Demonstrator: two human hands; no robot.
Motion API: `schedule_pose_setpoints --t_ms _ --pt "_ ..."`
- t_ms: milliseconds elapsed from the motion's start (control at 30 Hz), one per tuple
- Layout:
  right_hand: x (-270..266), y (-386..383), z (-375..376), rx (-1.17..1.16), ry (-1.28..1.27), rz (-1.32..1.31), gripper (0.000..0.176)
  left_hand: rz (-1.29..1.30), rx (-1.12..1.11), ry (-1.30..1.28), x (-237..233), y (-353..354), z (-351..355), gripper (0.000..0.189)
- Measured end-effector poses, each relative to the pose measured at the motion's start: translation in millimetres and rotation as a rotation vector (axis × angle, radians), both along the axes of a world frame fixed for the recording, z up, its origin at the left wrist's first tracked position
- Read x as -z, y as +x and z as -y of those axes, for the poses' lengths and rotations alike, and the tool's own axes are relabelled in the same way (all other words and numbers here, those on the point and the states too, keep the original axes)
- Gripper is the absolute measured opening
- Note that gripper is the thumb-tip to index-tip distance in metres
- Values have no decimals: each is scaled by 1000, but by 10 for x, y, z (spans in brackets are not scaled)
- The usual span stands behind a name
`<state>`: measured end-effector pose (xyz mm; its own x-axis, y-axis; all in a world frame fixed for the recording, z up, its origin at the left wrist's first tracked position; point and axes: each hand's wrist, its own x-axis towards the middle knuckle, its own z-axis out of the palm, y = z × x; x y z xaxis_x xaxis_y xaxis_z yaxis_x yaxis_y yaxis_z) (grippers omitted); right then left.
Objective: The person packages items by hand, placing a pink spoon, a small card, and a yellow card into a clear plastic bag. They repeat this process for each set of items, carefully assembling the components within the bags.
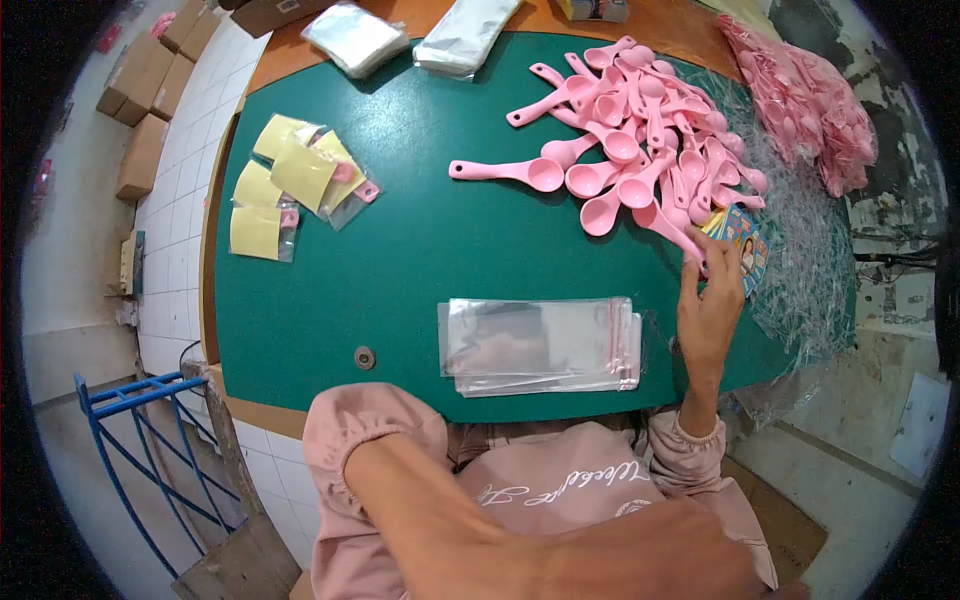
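My right hand (713, 295) is at the right edge of the spoon pile, with its thumb and fingers closed around the handle of a pink measuring spoon (660, 224). Its fingertips also lie against a stack of printed cards (748, 245), partly covered by the hand. Many more pink spoons (620, 140) are heaped beyond it. My left forearm crosses the bottom of the view close to the camera; the left hand (650, 550) is only partly seen, its fingers hidden. Clear plastic bags (530, 335) with sealing strips lie stacked on the green tabletop (400, 270) in front of me.
Several packed bags with yellow cards (303, 172) lie at the left. Stacks of clear bags (357, 40) sit at the far edge. A pink bag of spoons (800, 105) and crumpled clear plastic (800, 270) are at the right. A small round metal piece (365, 357) lies near the front.
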<state>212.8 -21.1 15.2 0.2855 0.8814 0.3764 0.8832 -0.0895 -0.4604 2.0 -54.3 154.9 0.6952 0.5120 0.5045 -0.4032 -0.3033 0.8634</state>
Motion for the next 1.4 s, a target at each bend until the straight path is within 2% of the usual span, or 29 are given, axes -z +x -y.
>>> schedule_pose_setpoints --t_ms 67,100,233,267,300,333,367,400,467,500,567,633,700,800,900,967,1000,1033,1133,1167,1233,1300,1333,1400 --pt "-16 -10 8 -4 38 -22 25 2 -165 31 67 -5 92 20" --pt "-24 -2 21 -14 73 -45 24 4 -158 32 91 -42 67 20" --pt "-36 37 61 52 109 -166 18 -201 232 215 190 -565 -241 58" --pt "-40 34 76 73 167 -263 16 -254 332 263 222 -600 -328 68" --pt "-38 17 88 89 225 -364 14 -466 170 244 271 -494 -411 39" --pt "-37 -2 90 87 233 -368 14 -672 1 227 366 -319 -512 18" --pt "-36 -17 101 64 311 -501 14 -673 -224 169 653 -177 -596 17" --pt "-34 -28 106 38 388 -632 15 -756 -327 154 862 -75 -728 23" --pt "-8 -48 95 32 405 -645 16 -769 -472 410 1259 7 -864 31" --pt "-3 -58 85 31 418 -658 18 -765 -475 414 1358 37 -857 31" --pt "-8 -97 89 48 411 -663 18 -913 -358 347 1504 90 -826 31" --pt "-10 -109 99 17 384 -685 17 -901 -428 428 1599 122 -876 28" --pt "17 -92 114 9 371 -676 20 -847 -288 286 1634 105 -918 21" --pt "-17 -91 141 9 348 -707 24 -786 -278 167 1621 79 -968 15" --pt "-86 -64 215 -21 313 -783 26 -845 -241 104 1543 38 -1030 13" --pt "-123 -14 262 -230 106 -647 26 -872 -209 74 1482 19 -1062 14" --pt "-123 -49 242 -256 27 -493 24 -900 -176 47 1467 10 -1088 14" --pt "-114 -52 238 -256 29 -493 24 -899 -176 49 1472 -14 -1116 14" --pt "-117 -57 243 -242 27 -363 25 -536 -210 -56 1535 -87 -1181 16" --pt "-149 -64 248 -228 -3 -364 22 -535 -210 -52 1530 -117 -1193 16" --pt "-154 -81 263 -213 -29 -365 20 -438 -65 -420 1515 -164 -1210 17" --pt "-117 -100 268 -87 21 -578 17 -459 -11 -514 1514 -143 -1224 19" --pt "-119 -128 250 -85 22 -577 17 -448 -4 -604 1512 -124 -1220 21" --pt "-122 -193 178 -61 293 -758 17 -438 3 -691 1503 -112 -1227 23"
